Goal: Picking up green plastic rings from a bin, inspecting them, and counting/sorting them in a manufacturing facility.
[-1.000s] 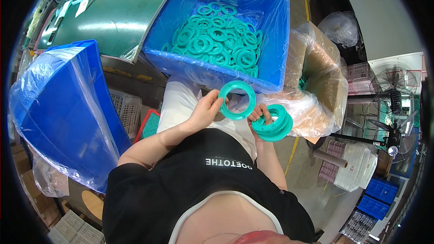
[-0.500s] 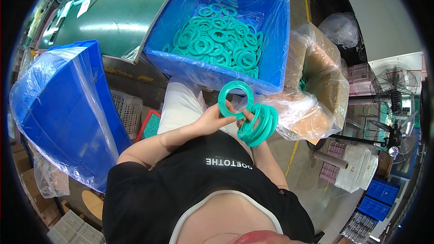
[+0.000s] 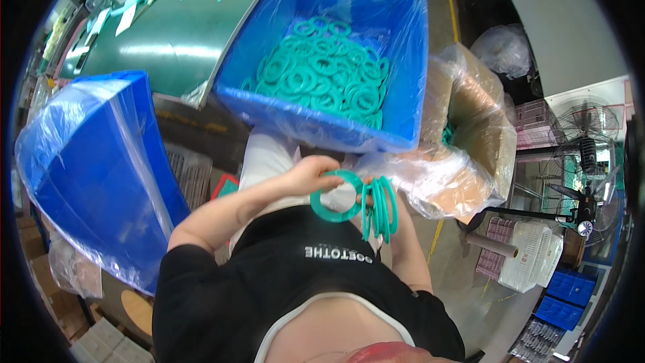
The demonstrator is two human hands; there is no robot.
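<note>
My left hand (image 3: 313,175) pinches the upper edge of a single green plastic ring (image 3: 325,212), held in front of my body. Close beside it, my right hand (image 3: 367,196) is wrapped round several more green rings (image 3: 384,210), which hang side by side, nearly edge-on. Its fingers are partly hidden by these rings. Beyond both hands, a big blue bin (image 3: 322,130) lined with clear film contains a heap of loose green rings (image 3: 316,67).
A film-lined cardboard box (image 3: 478,121) stands right of the bin. Left is another blue bin (image 3: 94,168), tilted and wrapped in film. A green-topped table (image 3: 181,20) lies far left. Fans (image 3: 586,195) and stacked crates (image 3: 517,249) are at right.
Both hands have come lower, nearer my body. The single ring now hangs below my left fingers instead of above them, and the right-hand rings have turned more edge-on.
</note>
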